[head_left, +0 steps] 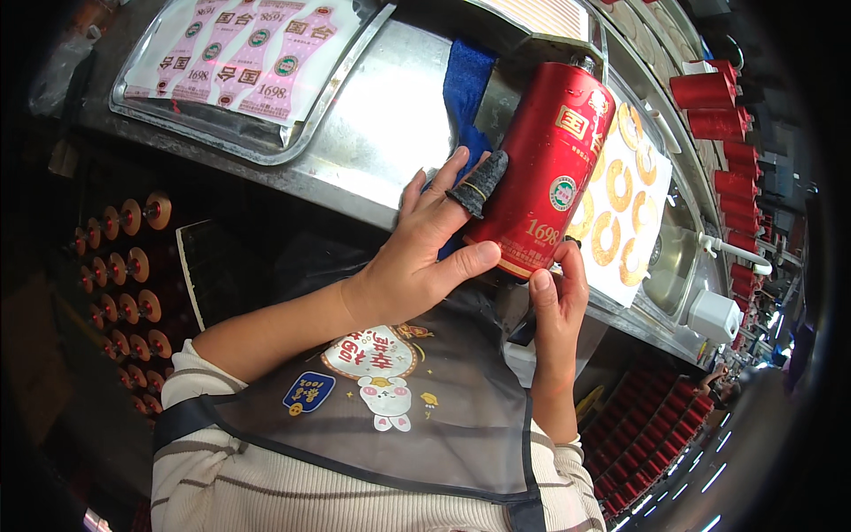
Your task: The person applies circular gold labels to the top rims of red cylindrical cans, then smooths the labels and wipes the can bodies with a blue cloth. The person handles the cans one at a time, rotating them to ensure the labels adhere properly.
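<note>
A glossy red bottle [554, 168] with gold lettering and a small green round emblem leans over the metal worktop, its narrow neck pointing away from me. My left hand [425, 244] grips its lower left side. The thumb presses near the base, and a dark grey finger cot [480, 186] on one finger rests against the side, while the other fingers stretch out beyond. With thumb and bent fingers, my right hand [558, 297] holds the lower right edge. A blue cloth [467, 93] lies just left of the bottle, partly hidden behind it and my hand.
Pink and white printed decal sheets [239, 58] lie in a metal tray [292, 151] at the far left. Right of the bottle is a white sheet with gold C-shaped decals [620, 191], beside a white tap [736, 253]. Red bottles [705, 93] line the right; racked bottles [133, 217] stand lower left.
</note>
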The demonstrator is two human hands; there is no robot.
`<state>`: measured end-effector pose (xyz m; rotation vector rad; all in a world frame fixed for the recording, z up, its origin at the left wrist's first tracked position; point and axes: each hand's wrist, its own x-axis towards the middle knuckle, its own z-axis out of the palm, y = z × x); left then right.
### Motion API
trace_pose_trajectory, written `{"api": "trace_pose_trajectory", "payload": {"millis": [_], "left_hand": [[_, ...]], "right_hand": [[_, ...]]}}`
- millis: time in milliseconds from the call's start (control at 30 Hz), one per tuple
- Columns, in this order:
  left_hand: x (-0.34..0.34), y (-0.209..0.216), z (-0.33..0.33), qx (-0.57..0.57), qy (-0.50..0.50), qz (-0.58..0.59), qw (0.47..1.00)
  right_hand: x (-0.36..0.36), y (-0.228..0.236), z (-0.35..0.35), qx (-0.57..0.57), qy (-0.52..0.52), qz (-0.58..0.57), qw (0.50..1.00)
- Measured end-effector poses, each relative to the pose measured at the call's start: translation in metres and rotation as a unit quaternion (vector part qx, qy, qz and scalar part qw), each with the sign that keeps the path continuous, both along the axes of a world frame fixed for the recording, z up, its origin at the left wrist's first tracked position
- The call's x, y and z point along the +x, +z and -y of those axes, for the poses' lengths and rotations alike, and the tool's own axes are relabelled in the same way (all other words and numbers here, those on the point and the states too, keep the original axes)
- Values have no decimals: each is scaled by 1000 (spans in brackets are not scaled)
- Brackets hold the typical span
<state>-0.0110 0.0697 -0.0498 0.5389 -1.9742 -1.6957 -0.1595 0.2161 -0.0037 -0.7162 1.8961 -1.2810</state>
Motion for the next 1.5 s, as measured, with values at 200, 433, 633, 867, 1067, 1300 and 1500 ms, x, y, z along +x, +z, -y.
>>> {"api": "trace_pose_trajectory", "payload": {"millis": [200, 433, 633, 867, 1067, 1300, 1500], "left_hand": [[1, -6, 3, 203, -16, -65, 977], [-1, -3, -2, 31, 13, -36, 999], [10, 3, -1, -61, 26, -27, 997], [36, 14, -24, -273, 29, 91, 957], [44, 5, -31, -238, 77, 123, 960], [41, 2, -29, -258, 83, 135, 953], [39, 17, -27, -279, 60, 117, 951]], "right_hand": [[0, -3, -1, 9, 0, -21, 1000], [1, -4, -1, 12, -1, -33, 999], [2, -5, -1, 1, -3, -33, 999], [3, -5, -1, -14, -1, -14, 1000], [2, -9, 0, -28, 13, -30, 999], [2, -12, 0, -23, 3, -47, 999], [2, -11, 2, -22, -10, -35, 999]]}}
